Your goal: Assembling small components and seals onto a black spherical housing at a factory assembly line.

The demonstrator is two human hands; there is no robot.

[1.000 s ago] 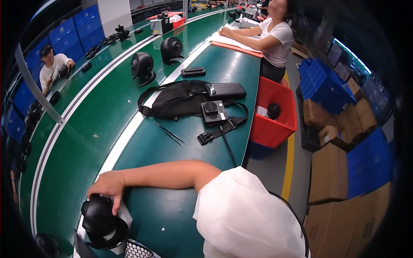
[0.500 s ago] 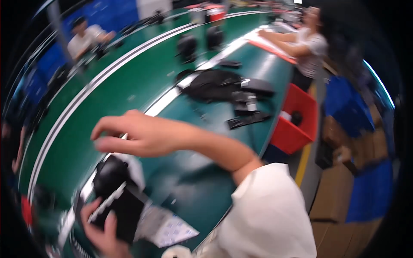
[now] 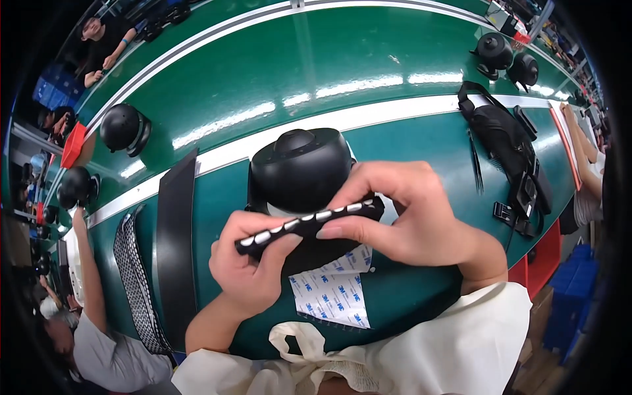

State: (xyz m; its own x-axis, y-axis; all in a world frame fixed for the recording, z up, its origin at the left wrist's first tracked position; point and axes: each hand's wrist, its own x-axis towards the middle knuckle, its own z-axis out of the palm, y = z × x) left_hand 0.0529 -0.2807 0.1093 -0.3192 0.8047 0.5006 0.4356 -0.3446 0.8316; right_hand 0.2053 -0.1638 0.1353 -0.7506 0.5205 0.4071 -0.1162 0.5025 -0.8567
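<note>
My left hand point(image 3: 247, 266) and my right hand point(image 3: 411, 214) pinch a narrow black strip point(image 3: 307, 220) with a row of white oval spots along its edge. The strip is slightly tilted, its right end higher, and dark material hangs below it, partly hidden by my fingers. Just behind stands a round black device point(image 3: 299, 171) with a domed knob on top. Below the strip lies a white backing sheet point(image 3: 329, 296) with blue print, its upper part covered by the dark material.
Left on the green table are a long black panel point(image 3: 176, 243) and a perforated strip point(image 3: 135, 283). At right lie a black strapped pouch point(image 3: 503, 138), tweezers point(image 3: 474, 161) and a red bin point(image 3: 546, 257). Black round devices point(image 3: 123, 128) stand beyond the white rail; co-workers' arms point(image 3: 89, 276) flank me.
My view has swung round. My right hand, earlier stretched out with nothing in it, now grips the strip's right part. My left hand, beside the black piece before, now pinches the strip's left part.
</note>
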